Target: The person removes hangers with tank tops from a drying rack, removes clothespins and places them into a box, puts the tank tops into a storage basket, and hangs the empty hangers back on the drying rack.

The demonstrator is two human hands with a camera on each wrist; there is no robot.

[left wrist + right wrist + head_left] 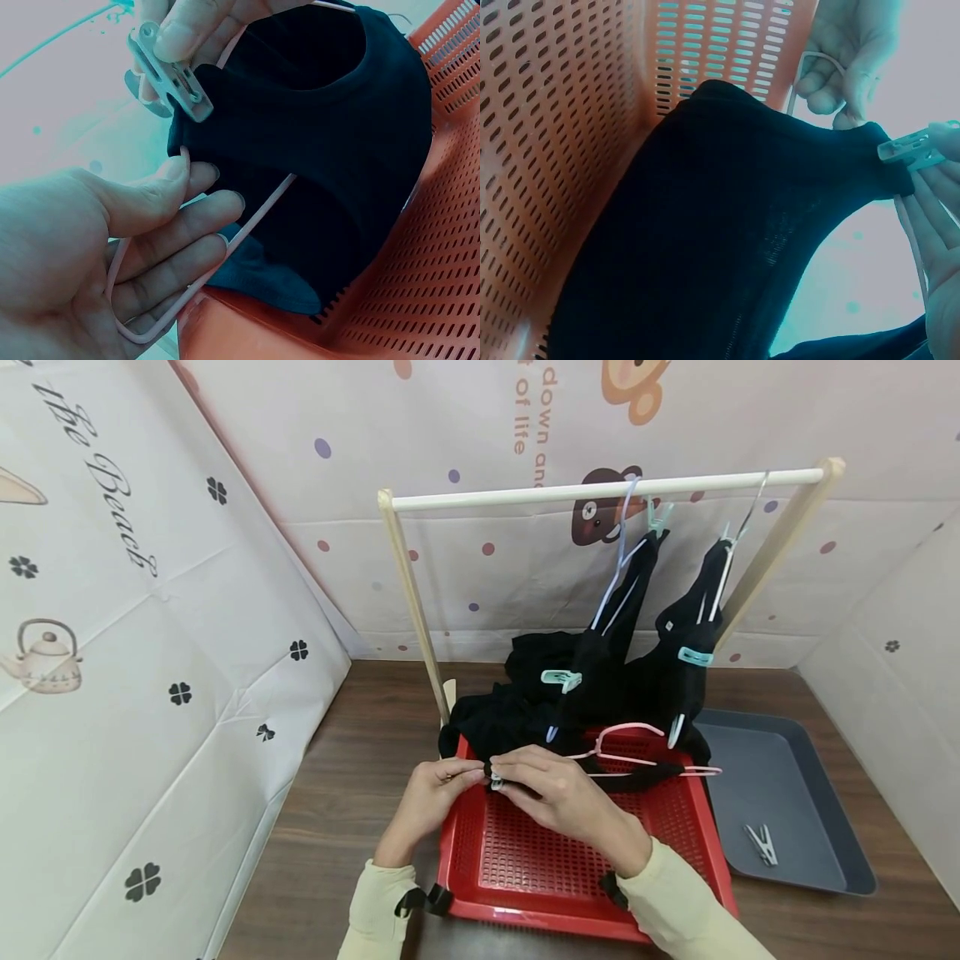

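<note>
My left hand (433, 795) pinches the end of a pink clothes hanger (259, 214) between thumb and forefinger, right at the edge of a black garment (285, 124). The hanger's loop passes across the other fingers of that hand. Close beside it, my right hand (558, 789) grips a pale clothespin (180, 82) whose jaws sit over the garment's narrow strap. In the right wrist view the same clothespin (911, 148) lies across the strap's end, and the garment sags down toward the basket. The hanger's pink hook (630, 727) points toward the rack.
A red perforated basket (540, 914) stands under both hands. Behind it, a rack with a white rod (525, 495) bears black garments on a blue hanger (621, 556) and a white hanger (723, 581), with teal clothespins (696, 657). A grey tray (787, 793) at right holds a loose clothespin (762, 845).
</note>
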